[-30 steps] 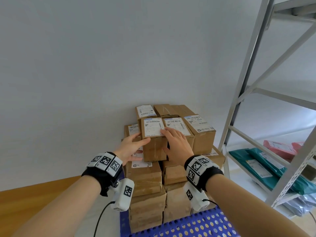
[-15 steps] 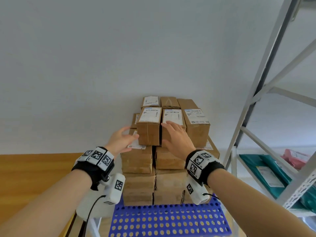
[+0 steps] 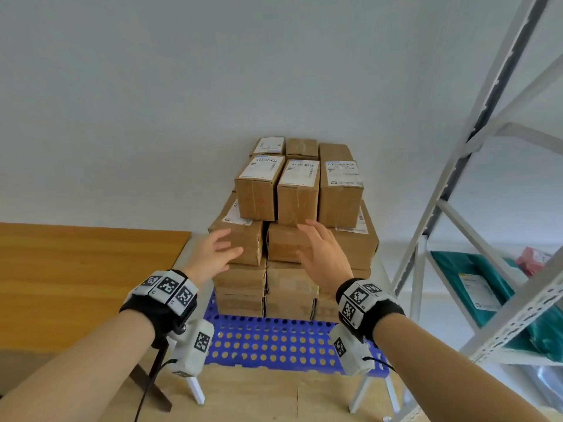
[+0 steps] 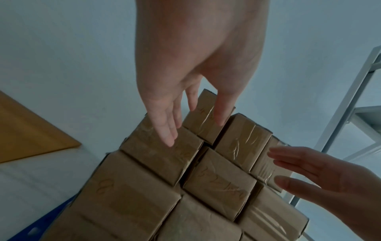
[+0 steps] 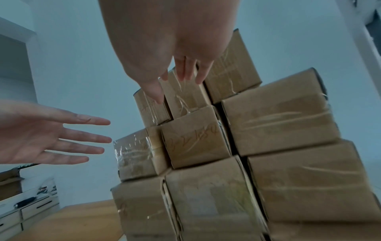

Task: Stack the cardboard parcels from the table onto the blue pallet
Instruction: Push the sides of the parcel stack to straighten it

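Note:
A stack of brown cardboard parcels [image 3: 292, 239] stands several layers high on the blue perforated pallet [image 3: 274, 342], against the white wall. The top layer has small labelled parcels [image 3: 259, 187]. My left hand [image 3: 216, 254] hovers in front of the stack's left side, fingers spread and holding nothing. My right hand [image 3: 320, 254] hovers in front of the middle of the stack, fingers also straight and empty. Both hands are a little short of the cardboard. In the left wrist view the left hand [image 4: 185, 114] points at the parcels [image 4: 185, 179]. In the right wrist view the right hand [image 5: 177, 78] does the same.
A wooden table [image 3: 76, 278] lies to the left, its top bare where I can see it. A grey metal shelf rack [image 3: 457, 208] stands at the right, with teal mail bags [image 3: 475, 284] on its lower shelf. The pallet rests on white legs [image 3: 195, 388].
Both hands have let go of the top front parcels and pulled back and down from the stack. The view has backed away, so the pallet and table show more.

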Demonstrator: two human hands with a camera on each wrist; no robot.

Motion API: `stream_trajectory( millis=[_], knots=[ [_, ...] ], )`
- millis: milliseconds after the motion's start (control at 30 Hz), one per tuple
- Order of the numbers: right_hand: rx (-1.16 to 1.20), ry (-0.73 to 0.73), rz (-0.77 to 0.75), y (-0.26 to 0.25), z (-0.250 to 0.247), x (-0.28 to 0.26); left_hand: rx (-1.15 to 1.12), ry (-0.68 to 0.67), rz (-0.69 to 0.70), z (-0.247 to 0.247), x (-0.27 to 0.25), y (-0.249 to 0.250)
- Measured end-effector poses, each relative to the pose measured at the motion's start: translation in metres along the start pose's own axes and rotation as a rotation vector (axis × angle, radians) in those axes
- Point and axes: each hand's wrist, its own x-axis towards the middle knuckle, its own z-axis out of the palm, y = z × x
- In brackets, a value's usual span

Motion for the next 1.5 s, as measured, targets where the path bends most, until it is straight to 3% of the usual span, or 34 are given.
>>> stream_trajectory(
  millis=[167,600,767,1000,1233,1500],
  knots=[
    [0.028,-0.061,0.091,0.018,0.016,-0.039,0.016,-0.014,-0.079,0.007,-0.011,-0.030],
    [0.156,-0.071,0.577,0.073,0.083,-0.114,0.104,0.038,-0.391,0.021,0.020,-0.147],
    [0.214,-0.021,0.756,0.094,0.102,-0.109,0.115,0.057,-0.430,0.021,0.048,-0.175],
    [0.380,0.185,1.052,0.132,0.116,-0.101,0.092,0.090,-0.449,0.017,0.081,-0.212],
    [0.604,0.246,1.169,0.169,0.123,-0.084,0.032,0.014,-0.394,0.024,0.101,-0.233],
    [0.745,0.231,1.138,0.191,0.133,-0.072,-0.018,0.048,-0.362,0.034,0.108,-0.248]
  ],
)
